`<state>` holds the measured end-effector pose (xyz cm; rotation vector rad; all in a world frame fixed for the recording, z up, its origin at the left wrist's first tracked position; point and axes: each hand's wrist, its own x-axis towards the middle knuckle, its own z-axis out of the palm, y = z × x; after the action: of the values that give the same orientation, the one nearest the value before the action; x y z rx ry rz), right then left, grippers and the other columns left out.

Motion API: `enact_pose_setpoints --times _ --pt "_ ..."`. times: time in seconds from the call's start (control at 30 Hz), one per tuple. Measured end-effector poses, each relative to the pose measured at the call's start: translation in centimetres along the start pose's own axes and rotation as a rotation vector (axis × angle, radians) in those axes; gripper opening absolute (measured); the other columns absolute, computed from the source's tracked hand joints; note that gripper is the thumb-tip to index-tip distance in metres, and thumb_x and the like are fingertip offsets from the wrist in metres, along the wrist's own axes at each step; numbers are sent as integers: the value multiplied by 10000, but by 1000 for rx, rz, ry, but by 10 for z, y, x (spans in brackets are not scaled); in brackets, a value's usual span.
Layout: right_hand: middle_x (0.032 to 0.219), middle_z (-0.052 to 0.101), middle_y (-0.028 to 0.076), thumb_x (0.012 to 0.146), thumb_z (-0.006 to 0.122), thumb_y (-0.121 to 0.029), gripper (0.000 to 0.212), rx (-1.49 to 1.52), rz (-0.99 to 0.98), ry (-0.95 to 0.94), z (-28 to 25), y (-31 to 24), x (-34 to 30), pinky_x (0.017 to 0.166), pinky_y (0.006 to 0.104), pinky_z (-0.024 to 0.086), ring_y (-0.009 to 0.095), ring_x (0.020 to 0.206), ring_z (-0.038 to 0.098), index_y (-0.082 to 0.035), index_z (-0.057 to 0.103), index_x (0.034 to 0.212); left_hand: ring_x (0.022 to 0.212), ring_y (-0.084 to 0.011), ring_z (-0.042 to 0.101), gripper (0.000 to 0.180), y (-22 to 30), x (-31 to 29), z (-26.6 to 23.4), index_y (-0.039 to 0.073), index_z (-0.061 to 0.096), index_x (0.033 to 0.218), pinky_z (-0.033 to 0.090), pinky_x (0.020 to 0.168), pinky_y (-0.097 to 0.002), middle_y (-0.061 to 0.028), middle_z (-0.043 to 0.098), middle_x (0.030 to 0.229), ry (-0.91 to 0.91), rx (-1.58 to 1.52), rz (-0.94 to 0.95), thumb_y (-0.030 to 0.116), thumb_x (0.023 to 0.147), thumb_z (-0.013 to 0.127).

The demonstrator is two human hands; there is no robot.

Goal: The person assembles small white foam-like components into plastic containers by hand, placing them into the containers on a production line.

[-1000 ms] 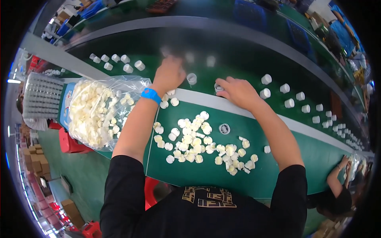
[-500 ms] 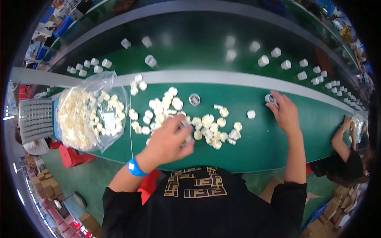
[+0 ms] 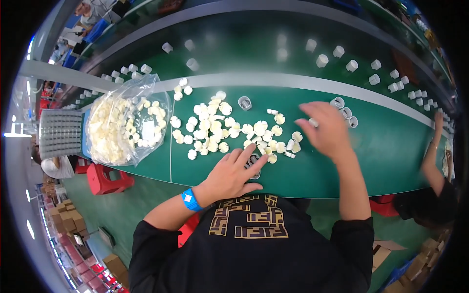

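Step in hand, prob.: cups (image 3: 346, 113) being set out on desk (image 3: 303, 180) nr loose discs (image 3: 213, 125). L hand (image 3: 225, 177) nr front edge: fingers spread apart over grey cup (image 3: 252, 159), forefinger lying across its mouth; looks touching, can't tell how firmly. R hand (image 3: 326, 128) blurred: thumb & forefinger apart, white piece (image 3: 313, 122) showing in the gap; can't tell if touched. Three cups in a row just beside R hand. Next move prob. calls for L fingers lifting off w/o tipping grey cup, R fingers closing gently on white piece.
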<state>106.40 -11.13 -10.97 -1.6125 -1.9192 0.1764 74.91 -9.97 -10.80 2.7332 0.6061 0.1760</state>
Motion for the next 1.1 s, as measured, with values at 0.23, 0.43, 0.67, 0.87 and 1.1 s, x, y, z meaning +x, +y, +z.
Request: enact_pose_setpoints --times 0.23,0.43,0.67,0.87,1.1 --pt "901 671 97 869 763 -172 171 -5 -27 -225 65 -12 35 804 466 535 325 902 659 -73 722 1003 1137 -404 567 644 -63 50 -30 -2 586 1320 480 984 -476 -207 588 1314 415 64 -230 244 787 849" --pt "1003 689 100 864 759 -131 168 8 -26 -158 59 -5 47 833 440 542 321 963 664 -75 735 1021 1241 -411 567 496 -104 85 -9 26 640 1202 463 1070 -497 -177 643 1292 361 12 -189 188 782 846" --pt "1096 695 119 831 812 -189 292 73 182 -242 45 -17 57 866 413 547 332 1034 663 -47 727 1070 1104 -294 657 426 -77 47 -23 40 612 1228 543 941 -381 -140 649 1225 434 -556 -370 22 828 757" --pt "1058 709 131 817 827 -184 334 -211 158 -315 55 -37 66 853 396 555 320 998 681 -34 716 1095 1038 -187 670 445 -55 12 -27 35 622 1252 554 904 -329 -93 666 1212 656 -693 -403 5 840 786" --pt "1048 738 123 788 847 -107 398 461 -52 -99 5 -115 51 840 369 563 293 974 705 -37 718 1158 1062 -173 689 464 -32 0 -31 8 631 1298 554 958 -326 -90 701 1219 625 -1005 -380 11 861 788"
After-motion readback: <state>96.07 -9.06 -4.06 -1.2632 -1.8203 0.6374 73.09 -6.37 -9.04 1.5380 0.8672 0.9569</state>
